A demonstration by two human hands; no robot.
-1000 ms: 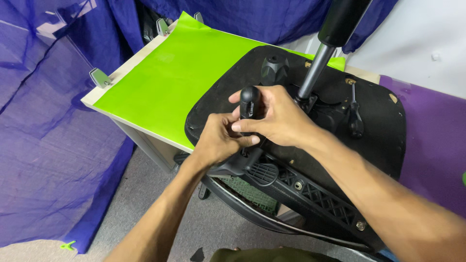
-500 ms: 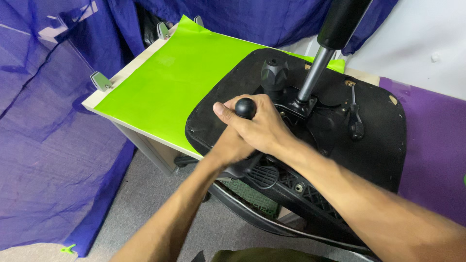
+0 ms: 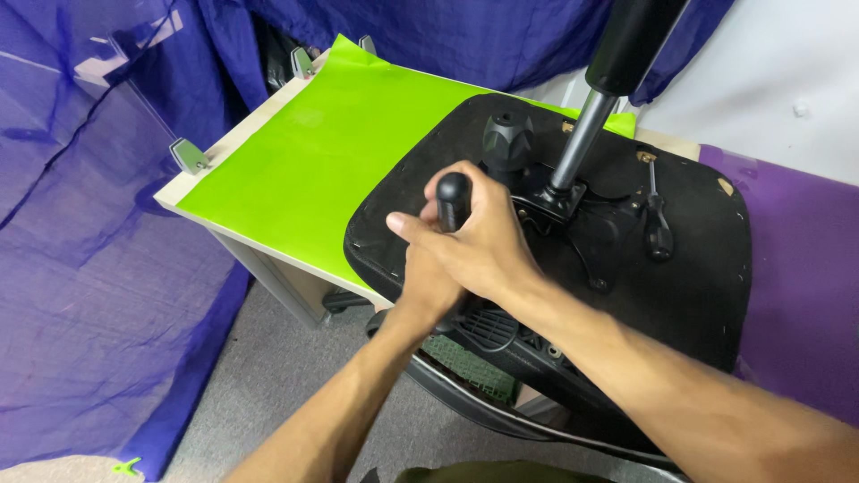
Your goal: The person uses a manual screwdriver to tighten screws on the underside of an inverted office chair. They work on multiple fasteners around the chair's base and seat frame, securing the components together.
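Note:
An office chair seat [image 3: 707, 277] lies upside down on the table, black underside up, with its gas cylinder [image 3: 586, 125] sticking up. My right hand [image 3: 488, 250] is closed around an upright black tool handle [image 3: 453, 190] whose rounded top shows above my fingers. My left hand [image 3: 425, 286] sits just below and partly under the right hand, also wrapped on the handle or the chair part beneath it; most of its fingers are hidden. The tool's tip is out of sight.
A bright green sheet [image 3: 331, 161] covers the table [image 3: 259, 255], held by metal clamps [image 3: 190, 155]. A black knob [image 3: 508, 139] and a lever [image 3: 658, 228] sit on the seat's mechanism. The mesh backrest [image 3: 470, 362] hangs off the front. Blue curtains [image 3: 89, 268] hang left; a purple surface [image 3: 805, 268] lies right.
My hands have shifted on the handle: the right hand now covers the left instead of sitting beside it, and the handle's top sticks up more clearly.

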